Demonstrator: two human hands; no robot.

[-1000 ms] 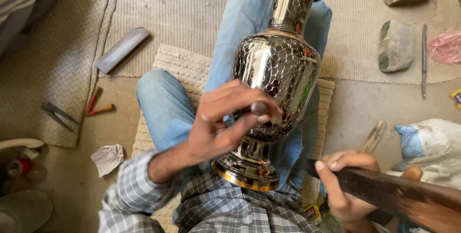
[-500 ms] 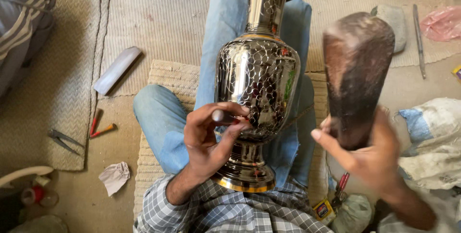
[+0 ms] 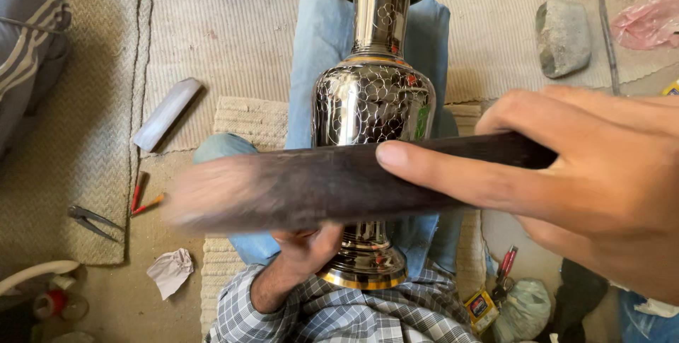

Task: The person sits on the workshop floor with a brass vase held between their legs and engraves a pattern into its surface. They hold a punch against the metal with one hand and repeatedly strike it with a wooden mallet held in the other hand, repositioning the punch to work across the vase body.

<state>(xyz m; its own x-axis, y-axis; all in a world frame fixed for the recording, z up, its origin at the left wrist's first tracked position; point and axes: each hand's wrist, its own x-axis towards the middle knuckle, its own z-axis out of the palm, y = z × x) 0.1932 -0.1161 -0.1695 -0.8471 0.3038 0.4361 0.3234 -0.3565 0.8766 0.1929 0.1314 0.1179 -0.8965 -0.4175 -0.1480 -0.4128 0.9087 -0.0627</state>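
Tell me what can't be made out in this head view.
- Left hand: mostly hidden behind the dark wooden mallet; what it pinches cannot be told.
- Mallet's left end: motion-blurred.
- Silver vase: middle covered by the mallet.
- Right hand: cut off at the right edge.

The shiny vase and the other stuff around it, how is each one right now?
Metal vase: lying along the person's legs, neck pointing away.
Dark wooden mallet: held sideways across the vase, blurred.
Right hand: gripping the mallet.
Left hand: at the vase's foot, mostly hidden behind the mallet.
Paper scrap: crumpled on the floor.
Stone: resting on the mat.
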